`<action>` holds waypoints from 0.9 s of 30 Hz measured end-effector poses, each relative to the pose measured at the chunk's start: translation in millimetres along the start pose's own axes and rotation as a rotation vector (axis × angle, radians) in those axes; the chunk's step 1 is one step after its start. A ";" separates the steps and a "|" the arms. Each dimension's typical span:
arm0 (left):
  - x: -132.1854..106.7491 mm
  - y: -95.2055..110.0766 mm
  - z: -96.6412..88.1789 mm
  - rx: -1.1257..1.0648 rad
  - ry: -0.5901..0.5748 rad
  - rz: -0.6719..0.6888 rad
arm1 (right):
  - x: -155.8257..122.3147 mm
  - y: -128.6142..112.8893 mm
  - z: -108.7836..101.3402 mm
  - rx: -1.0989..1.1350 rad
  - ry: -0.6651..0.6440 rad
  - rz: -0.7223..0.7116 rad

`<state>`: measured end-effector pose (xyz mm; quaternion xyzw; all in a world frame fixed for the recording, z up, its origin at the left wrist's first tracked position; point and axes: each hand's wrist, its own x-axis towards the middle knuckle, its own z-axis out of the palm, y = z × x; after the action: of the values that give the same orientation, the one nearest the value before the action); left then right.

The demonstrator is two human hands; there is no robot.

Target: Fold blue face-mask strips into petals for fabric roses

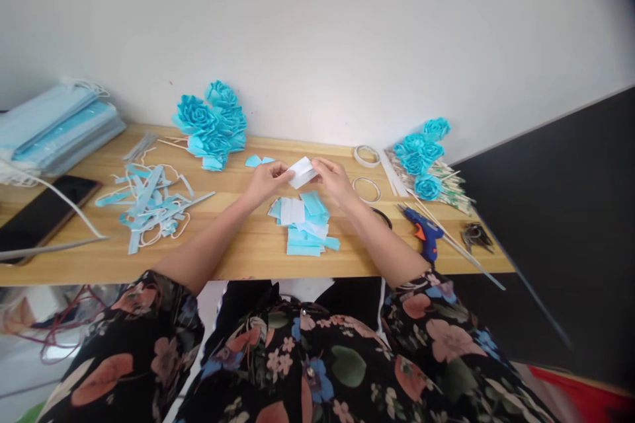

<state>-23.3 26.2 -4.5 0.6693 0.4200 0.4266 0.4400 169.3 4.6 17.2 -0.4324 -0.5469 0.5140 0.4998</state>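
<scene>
We hold a small white piece (301,172) btwn both hands, just above the counter (238,258). Left hand (268,180) fingers pinch its left end, right hand (335,180) fingers its right end; long axis runs left-right. Cut blue pieces (305,225) lie directly below, glue gun (424,230) well to the right, w/ nothing btwn.

Bright, even daylight with faint shadows; the wooden desk (238,258) bows from wide-angle distortion, and the picture's edges blur.
</scene>
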 end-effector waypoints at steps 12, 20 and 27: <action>6.5 -8.3 -5.5 -0.029 0.131 -0.023 | 6.7 22.2 1.3 -0.118 0.102 -0.024; 17.2 -27.8 -57.7 0.464 0.472 -0.004 | 8.0 18.9 -22.0 0.200 0.334 0.009; 14.8 -42.2 -45.0 0.840 0.240 0.094 | 11.3 23.4 -21.9 0.391 0.356 0.073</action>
<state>-69.4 61.4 -30.3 0.7542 0.5742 0.3131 0.0581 188.6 20.9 -5.6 -0.4306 -0.3247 0.5435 0.6432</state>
